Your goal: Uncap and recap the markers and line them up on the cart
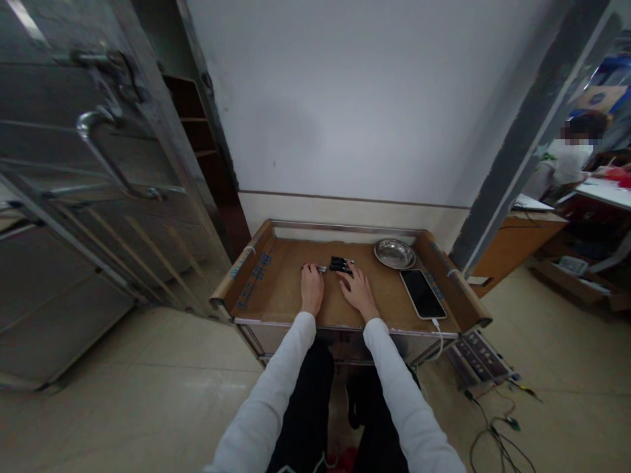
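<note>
On the cardboard-lined top of a small metal cart (280, 289), both of my hands rest close together. My left hand (312, 289) is closed over a small thing; only a dark end and a pale, shiny end show beside the fingers, so I cannot make out its kind. A row of several short black cylinder-like pieces (339, 264) lies between and just beyond the hands. My right hand (359, 290) has its fingers apart, with the fingertips touching the right side of these black pieces. What lies under its fingertips is partly hidden.
A round metal dish (394, 253) and a phone (422, 293) with a white charging cable (438, 335) stand on the cart's right. Raised cardboard sides edge the cart. Cables (497, 430) lie on the floor. A person (572, 157) sits far right; a metal door (98, 164) stands left.
</note>
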A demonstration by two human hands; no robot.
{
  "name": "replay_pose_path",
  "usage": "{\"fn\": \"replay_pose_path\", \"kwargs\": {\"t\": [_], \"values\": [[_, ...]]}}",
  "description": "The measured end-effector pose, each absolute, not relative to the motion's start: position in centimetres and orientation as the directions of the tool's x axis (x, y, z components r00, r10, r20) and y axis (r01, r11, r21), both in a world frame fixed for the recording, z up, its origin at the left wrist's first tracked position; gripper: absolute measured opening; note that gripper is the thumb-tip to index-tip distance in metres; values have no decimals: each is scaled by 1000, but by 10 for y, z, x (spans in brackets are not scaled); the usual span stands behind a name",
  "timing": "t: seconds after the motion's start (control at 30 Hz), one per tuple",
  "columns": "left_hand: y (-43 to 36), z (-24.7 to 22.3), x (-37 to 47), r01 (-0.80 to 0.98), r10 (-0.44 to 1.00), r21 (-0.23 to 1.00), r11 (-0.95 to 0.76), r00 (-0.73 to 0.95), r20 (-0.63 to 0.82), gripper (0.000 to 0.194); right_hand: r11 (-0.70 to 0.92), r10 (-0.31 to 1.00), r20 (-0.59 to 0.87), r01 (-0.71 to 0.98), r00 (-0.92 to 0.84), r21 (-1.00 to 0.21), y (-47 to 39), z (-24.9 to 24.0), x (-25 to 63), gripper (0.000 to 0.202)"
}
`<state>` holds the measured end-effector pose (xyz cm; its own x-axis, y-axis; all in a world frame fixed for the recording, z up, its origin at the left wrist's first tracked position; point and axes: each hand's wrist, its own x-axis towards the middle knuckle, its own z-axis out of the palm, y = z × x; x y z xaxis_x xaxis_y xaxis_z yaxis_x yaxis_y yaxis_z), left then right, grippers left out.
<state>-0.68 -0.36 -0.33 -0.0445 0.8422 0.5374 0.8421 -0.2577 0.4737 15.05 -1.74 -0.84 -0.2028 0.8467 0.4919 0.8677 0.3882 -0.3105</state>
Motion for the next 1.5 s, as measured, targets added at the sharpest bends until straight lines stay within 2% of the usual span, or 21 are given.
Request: {"fn": "replay_pose_path", "kwargs": {"t": [0.2,0.5,0.67,1.03,1.27,1.5], "values": [[5,-2,8,812,835,368,-454,242,495,16,326,838,532,891,-119,-315,-15,-7,154,33],[13,-3,9,769,849,423,-479,283,446,14,209,877,478,936,-51,-283,-11,-11,153,16],[11,-4,7,726,833,446,-523,324,449,12,232,866,495,935,-73,-268,-11,-11,155,17],[9,-1,7,718,825,440,-539,344,449,10,243,870,489,914,-57,-325,-14,-8,157,21],[10,-2,6,710,817,436,-554,360,451,11,278,857,512,883,-50,-378,-15,-8,157,24],[8,0,7,659,816,495,-566,361,451,13,379,852,523,722,-28,-579,-12,-13,159,24]]}}
